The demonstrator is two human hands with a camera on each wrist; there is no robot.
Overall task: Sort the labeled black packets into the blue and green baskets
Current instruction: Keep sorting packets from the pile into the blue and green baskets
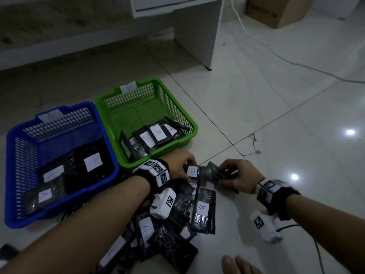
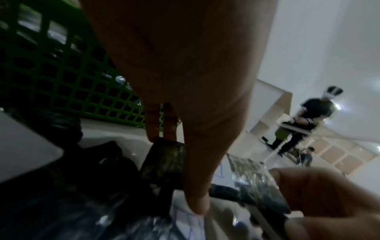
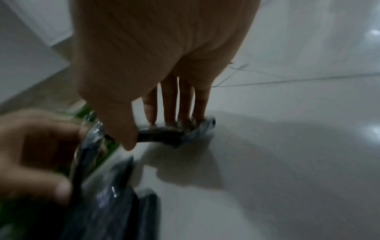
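Note:
Both hands hold one black plastic-wrapped packet point(image 1: 209, 172) just above the floor, in front of the green basket point(image 1: 190, 120). My left hand point(image 1: 187, 169) pinches the end with the white label point(image 1: 192, 172); its fingers point(image 2: 153, 123) press on the dark wrap point(image 2: 164, 162). My right hand point(image 1: 225, 173) grips the other, twisted end, thumb under and fingers point(image 3: 170, 100) on top of the packet point(image 3: 162, 132). The blue basket point(image 1: 8, 165) on the left holds packets labelled A. The green basket point(image 2: 51, 73) holds packets labelled B.
A pile of several labelled black packets point(image 1: 203, 210) lies on the tiled floor under my forearms. A white desk leg point(image 1: 199, 34), a cardboard box point(image 1: 276, 10) and a white cable point(image 1: 276, 54) lie beyond. Another person point(image 2: 308, 116) stands far off.

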